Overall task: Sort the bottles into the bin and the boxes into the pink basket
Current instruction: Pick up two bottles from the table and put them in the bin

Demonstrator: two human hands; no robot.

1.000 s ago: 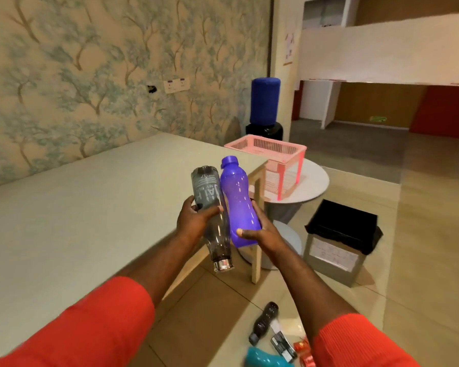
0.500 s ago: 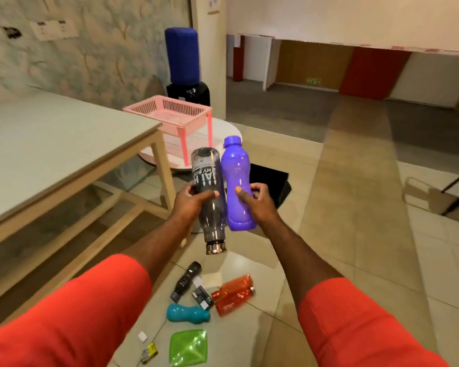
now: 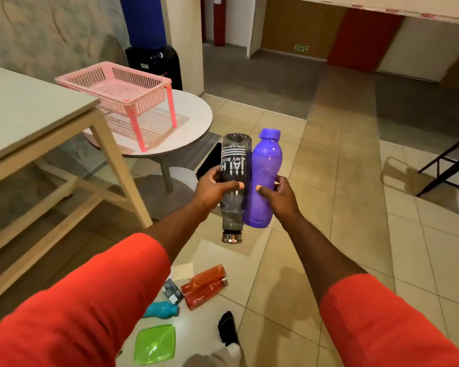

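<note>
Two hands are holding two bottles side by side in the air above the tiled floor (image 3: 342, 207).

The left hand (image 3: 212, 189) is gripping the grey bottle (image 3: 233, 160), which is pointing its metal cap down; the right hand (image 3: 281, 197) is grasping the purple bottle (image 3: 264, 168), which is standing upright; the two bottles are touching; the pink basket (image 3: 117, 86) is standing on a round white table (image 3: 194, 117), beside a pale wooden table (image 3: 24, 107); a dark corner of the bin (image 3: 210, 160) is showing behind the left hand; an orange bottle (image 3: 204, 286), a teal bottle (image 3: 161, 309) and a green box (image 3: 155, 344) are lying on the floor below.
</note>
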